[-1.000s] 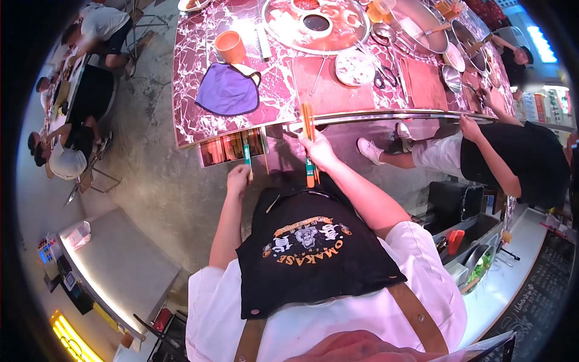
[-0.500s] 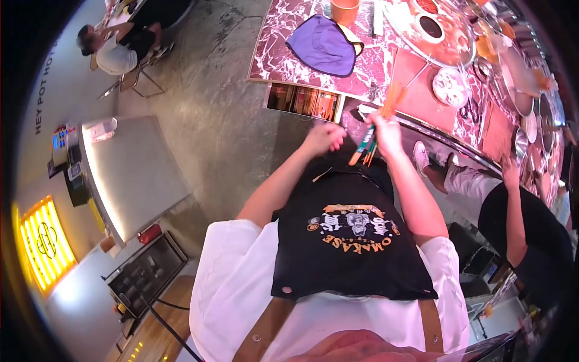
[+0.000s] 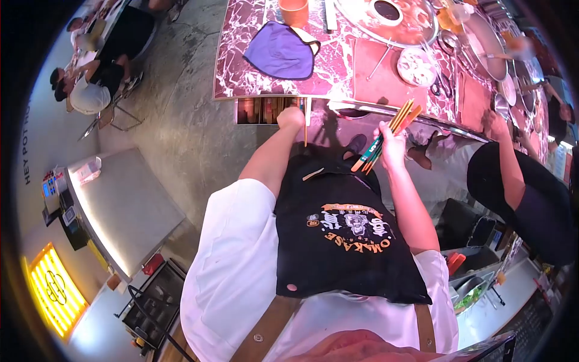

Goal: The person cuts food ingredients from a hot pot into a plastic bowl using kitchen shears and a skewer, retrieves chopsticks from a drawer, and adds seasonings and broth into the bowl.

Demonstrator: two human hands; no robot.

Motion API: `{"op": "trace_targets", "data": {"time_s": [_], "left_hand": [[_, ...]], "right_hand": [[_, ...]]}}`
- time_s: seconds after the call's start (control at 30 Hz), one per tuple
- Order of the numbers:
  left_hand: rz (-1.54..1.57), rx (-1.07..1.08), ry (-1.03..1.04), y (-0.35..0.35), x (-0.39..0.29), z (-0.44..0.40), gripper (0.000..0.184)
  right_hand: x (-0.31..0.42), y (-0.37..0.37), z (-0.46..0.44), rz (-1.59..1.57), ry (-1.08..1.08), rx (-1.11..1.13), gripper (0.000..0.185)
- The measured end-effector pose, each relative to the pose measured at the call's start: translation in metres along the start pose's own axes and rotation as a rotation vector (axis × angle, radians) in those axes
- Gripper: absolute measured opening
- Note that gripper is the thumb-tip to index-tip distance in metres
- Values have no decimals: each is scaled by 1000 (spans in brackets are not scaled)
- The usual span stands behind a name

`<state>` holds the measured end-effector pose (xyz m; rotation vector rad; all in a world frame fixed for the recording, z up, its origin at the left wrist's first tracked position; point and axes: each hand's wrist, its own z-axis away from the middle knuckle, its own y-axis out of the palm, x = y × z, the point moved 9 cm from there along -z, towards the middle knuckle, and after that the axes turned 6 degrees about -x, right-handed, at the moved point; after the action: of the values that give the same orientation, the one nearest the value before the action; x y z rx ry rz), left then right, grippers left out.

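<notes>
My right hand (image 3: 393,142) is closed around a bundle of several chopsticks (image 3: 399,123), wooden at one end with green and dark bands at the other. The bundle slants up to the right, above my black apron (image 3: 356,259). At the open drawer (image 3: 256,111) under the table edge, my left hand (image 3: 291,119) is closed with its knuckles up. A single thin chopstick (image 3: 306,136) sticks down beside its fingers and appears to be gripped there. Long brown sticks lie in rows inside the drawer, partly hidden by that hand.
On the marbled table (image 3: 232,75) are a purple cloth (image 3: 280,51), an orange-brown cup (image 3: 294,12), a bowl of white pieces (image 3: 417,67), scissors (image 3: 442,85) and a large round pan (image 3: 416,27). A person in dark clothes (image 3: 512,193) stands at right along the table.
My left hand has moved left to the drawer, and a chopstick now shows beside its fingers. My right hand keeps the chopsticks, farther from my left hand. The whole view has shifted.
</notes>
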<state>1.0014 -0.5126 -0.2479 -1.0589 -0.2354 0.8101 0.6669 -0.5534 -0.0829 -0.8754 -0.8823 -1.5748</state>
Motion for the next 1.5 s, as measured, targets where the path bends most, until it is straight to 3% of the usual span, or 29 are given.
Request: {"op": "trace_targets", "data": {"time_s": [0.03,0.13,0.2,0.23,0.27,0.3,0.37,0.4,0.43,0.5,0.6,0.73,0.8,0.83,0.87,0.93,1.0,1.07,1.13,1.23,1.5], "left_hand": [[-29,146,11,7,1,0,35],[93,45,-53,-12,5,13,42],[195,-18,66,-37,5,26,52],[280,-155,158,-31,18,21,48],[452,-60,253,-34,17,33,41],[414,-57,355,-27,34,41,33],[803,475,57,-28,62,104,15],[944,584,-38,-9,92,122,8],[1063,600,-86,-16,105,149,2],[1148,623,-180,-33,123,197,17],[1303,566,-100,-54,119,226,20],[1090,409,88,-77,55,208,26],[788,312,346,-81,12,197,25],[760,245,464,-76,-1,189,25],[743,377,409,-77,-13,192,32],[1088,566,239,-42,-7,172,34],[706,34,376,-53,10,120,32],[567,-129,177,-40,31,72,26],[363,-189,83,-30,30,34,25],[200,-79,79,-30,8,15,26],[388,-63,-241,-25,22,30,31]], "right_hand": [[0,0,-1,-10,1,5,11],[-6,4,-3,-7,22,19,11],[-11,4,-11,-2,14,4,11],[-4,11,-7,39,15,23,11],[-11,18,-9,-78,57,52,13],[-8,29,-5,-58,121,91,15],[-28,44,-18,-25,51,160,20],[-35,53,-20,-25,77,188,23],[-38,65,-17,-26,132,226,24],[-46,88,-14,-31,224,298,25],[-67,112,-9,4,330,358,28],[-63,139,7,26,409,432,29],[-82,146,1,76,408,436,30],[-95,142,-6,-71,453,499,26],[-75,141,-6,0,347,476,20],[-66,115,-22,-69,384,324,21],[-39,88,-27,-96,327,211,19],[-23,60,-30,-127,243,180,19],[-17,37,-30,-126,201,180,18],[-14,14,-18,-102,216,95,17],[-19,2,7,-151,232,24,15]]}}
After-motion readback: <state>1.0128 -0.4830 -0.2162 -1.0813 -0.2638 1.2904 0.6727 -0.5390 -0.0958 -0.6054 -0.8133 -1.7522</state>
